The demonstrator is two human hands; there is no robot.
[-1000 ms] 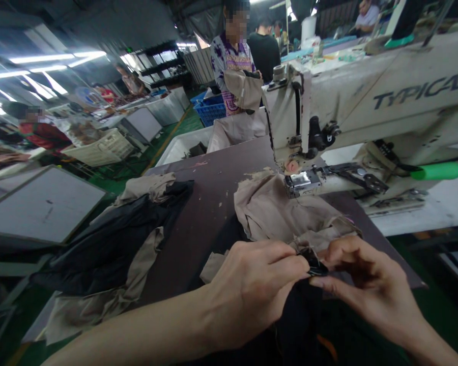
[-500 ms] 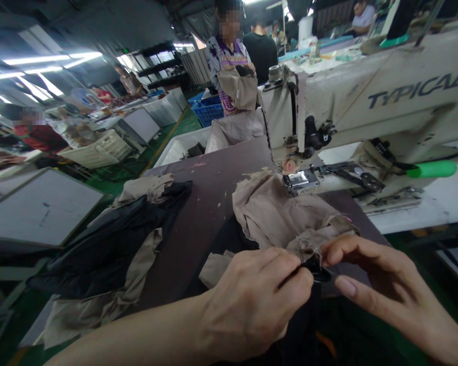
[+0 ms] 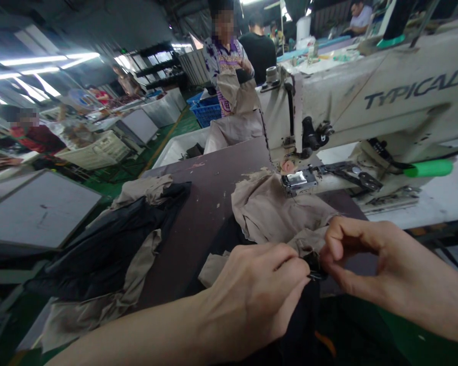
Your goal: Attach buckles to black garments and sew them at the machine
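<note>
My left hand (image 3: 255, 295) is shut on a dark cloth (image 3: 301, 325) that hangs off the table's near edge, with a small black fitting (image 3: 315, 266) at its fingertips. My right hand (image 3: 361, 254) sits just to the right, its curled fingertips at that fitting; whether they grip it is hidden. A crumpled beige cloth (image 3: 275, 208) lies above the hands and runs under the sewing machine's metal presser foot (image 3: 295, 179). The machine's cream arm, marked TYPICAL (image 3: 408, 91), stands over the table's right side.
A black-and-beige garment (image 3: 107, 244) lies on the dark table (image 3: 209, 218) to the left. A green handle (image 3: 427, 168) sits on the machine's right. Beyond stand a co-worker (image 3: 229, 61) holding beige cloth, a white bin (image 3: 179, 147) and a blue crate (image 3: 206, 114).
My right hand has drawn back slightly to the right, its fingers more curled and its thumb no longer stretched along the fitting. The whole view has drifted slightly left.
</note>
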